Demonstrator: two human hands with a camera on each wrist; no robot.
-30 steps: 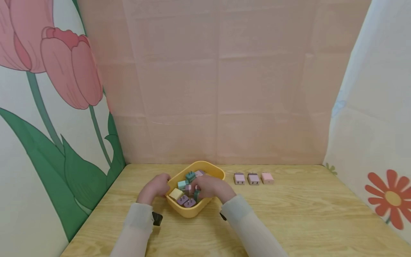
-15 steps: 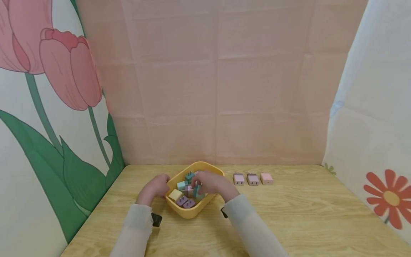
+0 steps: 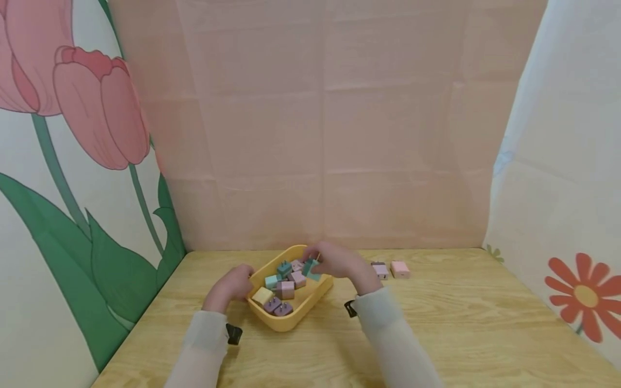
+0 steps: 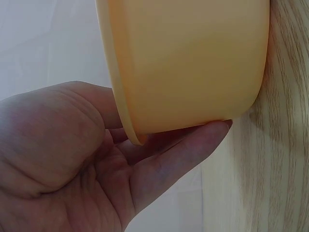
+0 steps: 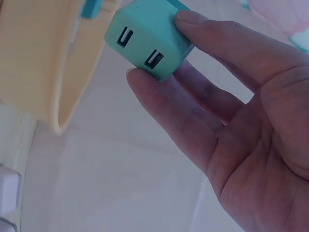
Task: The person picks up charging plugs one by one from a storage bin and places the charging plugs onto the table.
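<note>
At the table's left-centre, a yellow plastic bin holds several USB plug chargers in purple, lilac, teal, mint and pale yellow. My left hand grips the bin's left edge. In the left wrist view the thumb reaches over the rim and the fingers lie along the outer wall. Between the thumb and fingers of my right hand is a teal USB charger, pinched over the bin's right side. Its two USB ports show in the right wrist view. Part of the bin's far right rim is hidden by that hand.
A lilac charger and a pink charger stand in a row on the wooden table, right of the bin. A pink cloth backdrop hangs behind; flowered panels flank both sides.
My right hand has lifted the teal charger from the bin's middle up and to the right. It now covers the leftmost charger of the table row. My left hand keeps its hold.
</note>
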